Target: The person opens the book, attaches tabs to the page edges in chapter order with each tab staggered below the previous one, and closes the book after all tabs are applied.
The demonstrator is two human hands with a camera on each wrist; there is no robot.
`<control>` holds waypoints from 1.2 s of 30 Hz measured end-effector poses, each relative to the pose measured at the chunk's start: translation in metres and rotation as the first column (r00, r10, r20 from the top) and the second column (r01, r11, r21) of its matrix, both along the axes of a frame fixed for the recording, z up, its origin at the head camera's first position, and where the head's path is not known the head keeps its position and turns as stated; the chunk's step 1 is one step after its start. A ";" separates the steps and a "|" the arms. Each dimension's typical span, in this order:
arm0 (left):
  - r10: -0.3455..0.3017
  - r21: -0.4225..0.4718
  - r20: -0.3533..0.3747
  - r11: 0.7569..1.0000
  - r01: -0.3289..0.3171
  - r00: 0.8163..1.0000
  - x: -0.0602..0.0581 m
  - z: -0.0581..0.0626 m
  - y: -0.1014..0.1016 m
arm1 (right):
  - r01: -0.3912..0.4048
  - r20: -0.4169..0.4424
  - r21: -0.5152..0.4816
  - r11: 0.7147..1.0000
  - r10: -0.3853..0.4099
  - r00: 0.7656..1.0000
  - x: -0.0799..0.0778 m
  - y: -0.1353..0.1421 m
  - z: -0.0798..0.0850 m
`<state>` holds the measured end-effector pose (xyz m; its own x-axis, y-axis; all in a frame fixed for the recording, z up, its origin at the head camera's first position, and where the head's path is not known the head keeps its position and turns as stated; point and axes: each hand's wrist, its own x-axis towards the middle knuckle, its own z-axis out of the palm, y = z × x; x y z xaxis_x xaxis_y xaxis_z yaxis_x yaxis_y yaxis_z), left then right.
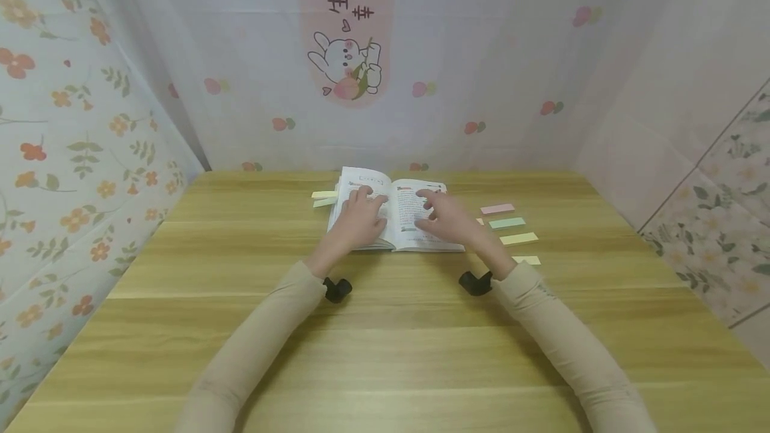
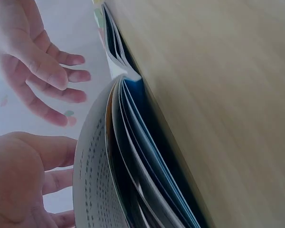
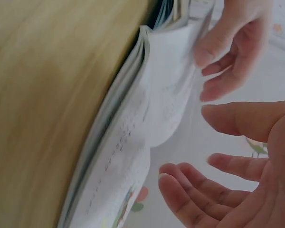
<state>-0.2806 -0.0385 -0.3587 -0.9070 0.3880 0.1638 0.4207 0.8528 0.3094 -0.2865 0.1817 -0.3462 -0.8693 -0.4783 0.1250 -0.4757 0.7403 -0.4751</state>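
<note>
An open book (image 1: pixel 412 212) with printed pages lies on the wooden table. Over its left page is my left hand (image 1: pixel 359 220), fingers lightly bent; in the left wrist view its fingertips are right at the raised page (image 2: pixel 92 161). My right hand (image 1: pixel 450 219) is above the right page, thumb and fingers apart, and the right wrist view shows nothing between them. A yellow sticky tab (image 1: pixel 325 194) and a light green tab (image 1: pixel 325 202) stick out from the book's left edge. Several page layers show along the book's near edge.
Right of the book lie a pink strip (image 1: pixel 497 209), a green strip (image 1: pixel 507 223) and yellow strips (image 1: pixel 519 239), one partly hidden by the right arm. Black wrist mounts (image 1: pixel 338 291) sit under both wrists. A patterned curtain (image 1: pixel 451 52) hangs behind the table (image 1: pixel 385 353).
</note>
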 end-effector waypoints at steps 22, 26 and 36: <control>0.150 0.036 -0.044 0.988 -0.148 0.988 0.011 -0.001 -0.027 | -0.120 0.016 0.124 0.985 0.119 0.993 0.018 -0.042 -0.017; 0.163 0.028 -0.022 0.986 -0.162 0.986 0.015 -0.002 -0.033 | -0.125 0.006 0.138 0.983 0.125 0.992 0.018 -0.048 -0.019; 0.186 0.104 0.057 0.976 -0.191 0.981 0.018 -0.008 -0.048 | -0.125 0.019 0.153 0.980 0.124 0.992 0.014 -0.059 -0.022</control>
